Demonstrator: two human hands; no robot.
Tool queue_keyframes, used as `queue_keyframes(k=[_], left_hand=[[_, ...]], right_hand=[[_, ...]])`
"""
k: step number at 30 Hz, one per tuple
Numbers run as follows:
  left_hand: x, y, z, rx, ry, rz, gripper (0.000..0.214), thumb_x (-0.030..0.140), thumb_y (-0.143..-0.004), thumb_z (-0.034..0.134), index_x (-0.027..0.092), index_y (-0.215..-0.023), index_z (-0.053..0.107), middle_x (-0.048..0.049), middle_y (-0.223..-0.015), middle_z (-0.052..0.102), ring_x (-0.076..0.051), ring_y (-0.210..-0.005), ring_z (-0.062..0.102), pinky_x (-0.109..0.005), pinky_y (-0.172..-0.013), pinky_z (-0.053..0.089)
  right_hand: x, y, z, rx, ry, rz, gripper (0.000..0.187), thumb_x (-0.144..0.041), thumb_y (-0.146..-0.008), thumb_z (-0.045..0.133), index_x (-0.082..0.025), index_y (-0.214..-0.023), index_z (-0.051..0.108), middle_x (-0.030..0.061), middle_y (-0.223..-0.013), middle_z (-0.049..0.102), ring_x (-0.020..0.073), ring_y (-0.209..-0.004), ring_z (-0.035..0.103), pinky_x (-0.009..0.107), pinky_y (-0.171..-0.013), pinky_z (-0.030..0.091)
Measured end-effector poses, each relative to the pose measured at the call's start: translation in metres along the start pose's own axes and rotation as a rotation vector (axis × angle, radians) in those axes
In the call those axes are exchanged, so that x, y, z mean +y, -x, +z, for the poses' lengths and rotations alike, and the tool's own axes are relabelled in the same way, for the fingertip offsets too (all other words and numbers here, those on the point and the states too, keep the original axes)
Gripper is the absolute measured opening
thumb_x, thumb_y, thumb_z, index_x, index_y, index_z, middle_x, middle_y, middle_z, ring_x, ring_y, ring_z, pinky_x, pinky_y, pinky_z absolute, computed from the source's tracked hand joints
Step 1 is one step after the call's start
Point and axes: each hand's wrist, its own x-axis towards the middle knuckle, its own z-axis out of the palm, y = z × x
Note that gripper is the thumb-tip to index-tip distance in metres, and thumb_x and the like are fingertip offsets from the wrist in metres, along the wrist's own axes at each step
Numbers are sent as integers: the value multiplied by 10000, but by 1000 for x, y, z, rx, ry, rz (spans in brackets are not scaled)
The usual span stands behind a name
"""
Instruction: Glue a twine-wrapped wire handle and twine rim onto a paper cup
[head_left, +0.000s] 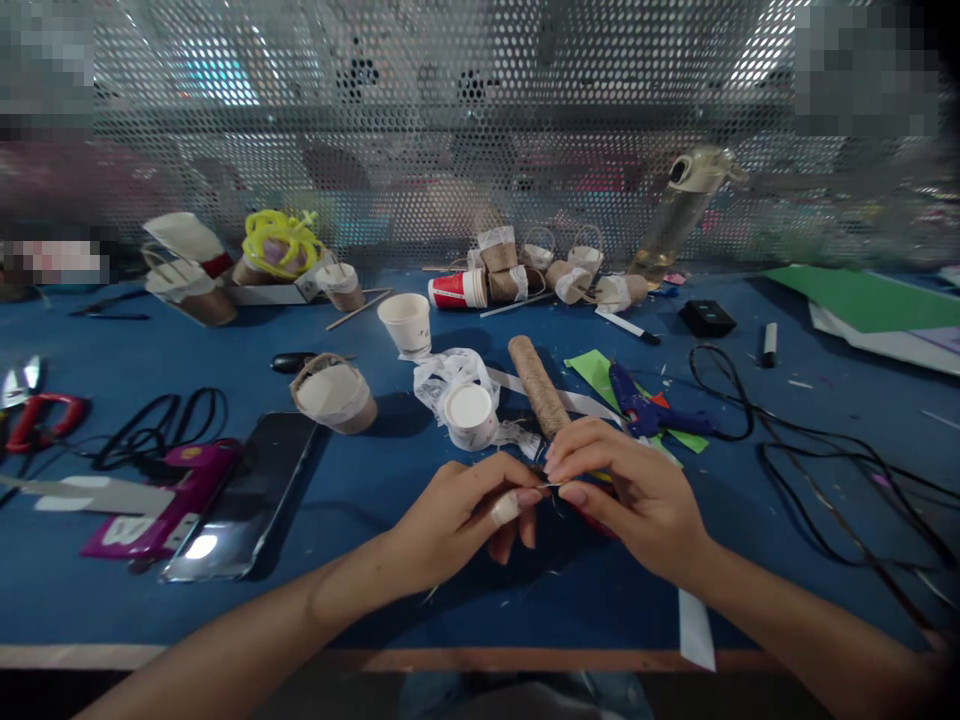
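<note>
Near the front middle of the table, my left hand [457, 515] and my right hand [637, 495] meet fingertip to fingertip. Both are closed in a pinch at a thin, small piece that is too fine to name. White tape wraps my left thumb. Just beyond the fingers lies a roll of brown twine [537, 388]. Partly hidden under my right hand is a red and yellow object. A small white paper cup [470, 415] stands beyond my left hand, beside a bundle of white lace ribbon [446, 375].
Left are a twine-wrapped cup basket [334, 395], a phone [251, 490], a purple tool [146, 510] and red-handled pliers [45, 420]. A blue glue gun [652, 405] and black cables [810, 430] lie right. Several cups, a bottle [679, 215] and a perforated metal screen [420, 130] line the back.
</note>
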Motion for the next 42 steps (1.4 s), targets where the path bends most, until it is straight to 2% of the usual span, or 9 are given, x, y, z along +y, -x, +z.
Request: queue_keyframes(k=[7, 14, 17, 22, 25, 29, 31, 38, 42], left_hand=[[1, 0, 1, 19, 76, -57, 213, 355, -999, 495, 162, -939, 564, 6, -634, 658, -78, -432, 602, -152, -431, 487], [4, -1, 0, 14, 224, -149, 205, 341, -998, 512, 154, -924, 556, 13, -626, 652, -58, -409, 583, -129, -414, 469], [3, -2, -1, -29, 324, -186, 187, 322, -999, 517, 153, -927, 551, 11, -611, 654, -55, -389, 568, -122, -397, 459], [-1, -4, -2, -173, 498, -232, 183, 336, -986, 528, 158, -946, 548, 6, -597, 660, -72, -334, 544, -145, -346, 450], [-1, -3, 0, -151, 377, -227, 190, 336, -995, 501, 161, -948, 559, -6, -617, 670, -88, -393, 581, -180, -422, 500], [-1, 0, 2, 18, -193, -71, 145, 294, -963, 554, 176, -1030, 604, -1, -663, 692, -106, -516, 629, -185, -526, 496], [-3, 1, 2, 60, -337, -15, 109, 257, -947, 568, 190, -1016, 619, 9, -674, 693, -105, -528, 621, -183, -536, 468], [-2, 1, 4, 62, -239, -51, 167, 289, -1009, 448, 193, -922, 554, 31, -636, 648, -77, -426, 584, -154, -442, 432], [0, 1, 5, 36, -67, -102, 235, 375, -1019, 431, 186, -911, 518, 42, -595, 610, -74, -383, 568, -142, -385, 436]], right_hand=[[1, 3, 1, 32, 6, 97, 189, -129, -874, 702, -249, -1019, 727, 18, -952, 728, 164, -909, 678, 295, -820, 523], [0, 3, 1, 63, 103, 41, 252, -103, -881, 687, -263, -1070, 726, 7, -925, 723, 141, -866, 668, 260, -771, 522], [0, 2, 0, 45, 104, 9, 248, -86, -886, 672, -249, -1062, 735, 15, -916, 715, 137, -848, 670, 264, -762, 523], [1, 2, 0, 22, 74, -13, 158, -98, -889, 669, -213, -981, 726, 21, -881, 698, 140, -836, 659, 273, -753, 518], [0, 2, 0, 6, 77, -4, 115, -122, -906, 652, -206, -967, 702, 17, -879, 691, 137, -834, 649, 269, -758, 512], [-1, 2, 1, 61, 136, 62, 76, -151, -915, 643, -215, -949, 668, 9, -894, 687, 136, -853, 644, 259, -779, 504], [-1, 2, 2, 81, 167, 95, 56, -173, -918, 643, -223, -937, 662, 4, -890, 686, 138, -846, 646, 254, -771, 505], [0, 3, 3, 117, 195, 164, 72, -228, -914, 658, -259, -959, 705, -1, -914, 723, 146, -807, 682, 249, -755, 540], [2, 4, 1, 110, 72, 229, 114, -251, -911, 669, -290, -996, 734, -4, -959, 731, 131, -762, 697, 244, -737, 562]])
